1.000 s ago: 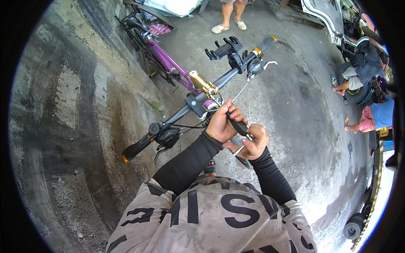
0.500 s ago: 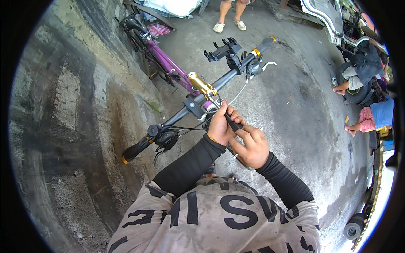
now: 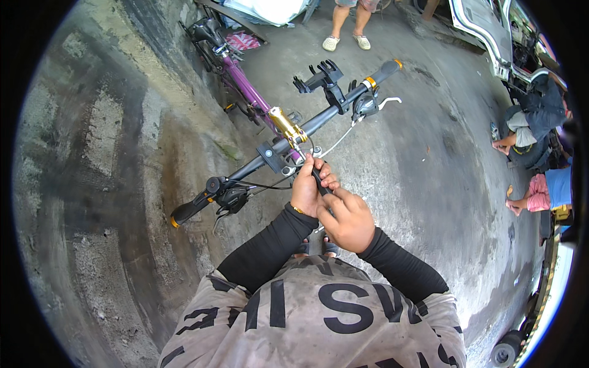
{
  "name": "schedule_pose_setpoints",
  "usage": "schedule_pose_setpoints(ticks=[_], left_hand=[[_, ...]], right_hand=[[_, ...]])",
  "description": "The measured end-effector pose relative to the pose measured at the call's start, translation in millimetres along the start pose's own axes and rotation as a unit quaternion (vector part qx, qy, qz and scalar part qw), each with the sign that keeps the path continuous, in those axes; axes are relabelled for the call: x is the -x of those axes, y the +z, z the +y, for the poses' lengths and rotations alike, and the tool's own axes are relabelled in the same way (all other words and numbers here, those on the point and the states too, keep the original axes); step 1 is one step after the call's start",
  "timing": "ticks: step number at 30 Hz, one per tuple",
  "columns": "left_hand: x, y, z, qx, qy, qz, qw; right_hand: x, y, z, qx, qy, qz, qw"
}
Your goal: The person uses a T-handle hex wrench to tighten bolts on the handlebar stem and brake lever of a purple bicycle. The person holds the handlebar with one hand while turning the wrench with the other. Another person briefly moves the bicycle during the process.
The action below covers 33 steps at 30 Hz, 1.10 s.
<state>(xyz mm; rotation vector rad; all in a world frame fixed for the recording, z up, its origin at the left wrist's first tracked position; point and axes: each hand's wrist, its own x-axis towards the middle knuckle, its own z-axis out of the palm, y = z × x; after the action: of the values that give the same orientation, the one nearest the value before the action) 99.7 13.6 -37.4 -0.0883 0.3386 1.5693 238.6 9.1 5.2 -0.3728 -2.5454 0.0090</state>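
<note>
Head view: just below the handlebar [image 3: 322, 119], mid-frame, the left hand [image 3: 305, 191] grips a slim black handle [image 3: 320, 181], the right hand [image 3: 348, 222] closed around its lower end. Steady, aligned hands should serve best. Its long axis slants upper left to lower right, upper end toward the bar.

A bystander [image 3: 339, 27] in cream clogs [image 3: 331, 43] is standing far off, while at right a person [image 3: 559, 184] in pink shorts [image 3: 538, 193] is appearing between a pale vehicle panel [image 3: 483, 27] and a nearer dark wheel [image 3: 504, 354].
</note>
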Motion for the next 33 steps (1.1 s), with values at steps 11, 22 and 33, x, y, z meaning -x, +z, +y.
schedule_pose_setpoints(ticks=[11, 22, 33], left_hand=[[2, 0, -7, -0.062, 0.042, 0.042, 0.996], [1, 2, -1, 0.023, 0.006, 0.030, 0.999], [3, 45, -24, -0.176, 0.037, 0.137, 0.974]], right_hand=[[-3, 5, 15, -0.023, -0.037, 0.021, 0.999], [-13, -18, 12, -0.071, -0.017, -0.022, 0.997], [27, 4, 26, -0.177, 0.083, 0.118, 0.974]])
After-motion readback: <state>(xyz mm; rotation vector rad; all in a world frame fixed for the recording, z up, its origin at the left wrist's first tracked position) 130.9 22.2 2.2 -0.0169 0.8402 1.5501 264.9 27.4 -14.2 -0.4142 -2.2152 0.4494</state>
